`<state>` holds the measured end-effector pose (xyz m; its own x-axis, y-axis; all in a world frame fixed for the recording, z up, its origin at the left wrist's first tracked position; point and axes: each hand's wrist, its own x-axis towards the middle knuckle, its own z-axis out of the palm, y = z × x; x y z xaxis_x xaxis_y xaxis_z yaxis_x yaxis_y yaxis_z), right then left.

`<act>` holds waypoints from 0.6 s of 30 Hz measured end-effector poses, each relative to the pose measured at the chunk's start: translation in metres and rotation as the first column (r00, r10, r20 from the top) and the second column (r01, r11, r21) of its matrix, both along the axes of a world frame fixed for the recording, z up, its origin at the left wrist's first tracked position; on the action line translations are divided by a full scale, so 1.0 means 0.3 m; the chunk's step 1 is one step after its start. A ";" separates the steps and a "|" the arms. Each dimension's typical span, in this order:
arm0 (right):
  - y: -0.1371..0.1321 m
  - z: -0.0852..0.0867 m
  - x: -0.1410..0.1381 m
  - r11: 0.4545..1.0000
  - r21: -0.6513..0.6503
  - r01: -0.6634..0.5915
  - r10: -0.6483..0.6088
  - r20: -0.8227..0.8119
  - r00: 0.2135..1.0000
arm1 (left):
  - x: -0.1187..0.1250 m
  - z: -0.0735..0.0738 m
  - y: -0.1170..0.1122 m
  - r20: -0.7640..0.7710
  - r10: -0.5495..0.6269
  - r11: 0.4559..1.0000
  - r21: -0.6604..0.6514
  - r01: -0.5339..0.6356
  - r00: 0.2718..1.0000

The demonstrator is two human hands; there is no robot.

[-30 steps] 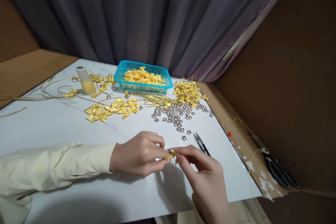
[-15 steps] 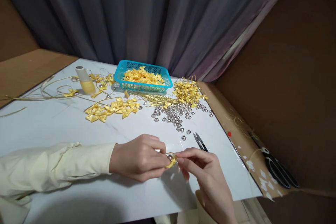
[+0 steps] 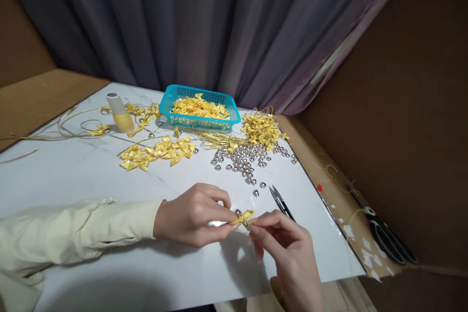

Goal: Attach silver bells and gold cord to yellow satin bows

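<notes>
Yellow ribbon bow (image 3: 243, 217) is held just above the desk (image 3: 91, 175) near the middle of its near edge, pinched from both sides. Left hand (image 3: 193, 215), in a cream sleeve (image 3: 73, 231), grips one end between thumb and forefinger, with its other fingers curled in. Right hand (image 3: 288, 253) grips the other end with its fingertips closed narrowly on it. A small silver piece (image 3: 238, 212) sits against the bow; how it is fastened cannot be told.

Desk surface is white and glossy. Thread snips (image 3: 281, 201) lie just beyond the right hand, towards the right edge. Silver beads (image 3: 244, 158) are scattered beyond them. A row of loose bows (image 3: 157, 150) lies at mid-desk, to the left of the beads. At the far edge stands a blue mesh basket (image 3: 197, 121) filled with bows, with a bundle of gold cord (image 3: 215, 137) in front of it and a heap of corded bows (image 3: 261, 129) to its right. A yellow glue bottle (image 3: 119, 113) stands towards the far left corner.

Brown cardboard panels (image 3: 402, 107) enclose the desk at left and right. A grey curtain (image 3: 219, 24) hangs behind the far edge. Black scissors (image 3: 388, 238) lie on the cardboard ledge off the right edge.
</notes>
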<state>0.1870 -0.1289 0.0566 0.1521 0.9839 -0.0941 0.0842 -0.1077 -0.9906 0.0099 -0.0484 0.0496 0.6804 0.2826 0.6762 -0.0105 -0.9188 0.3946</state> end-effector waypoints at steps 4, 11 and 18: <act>-0.017 -0.003 -0.002 0.998 0.041 -0.049 0.043 0.127 0.991 | 0.003 0.001 -0.004 0.019 0.040 0.993 -0.112 -0.037 0.999; -0.037 0.005 -0.031 0.943 0.315 -0.107 -0.024 0.385 0.923 | 0.006 0.003 -0.012 -0.079 0.025 0.974 -0.223 -0.042 0.997; -0.034 0.014 -0.027 0.949 0.296 -0.111 -0.037 0.454 0.890 | 0.003 0.004 -0.011 -0.124 0.068 0.986 -0.140 -0.085 0.990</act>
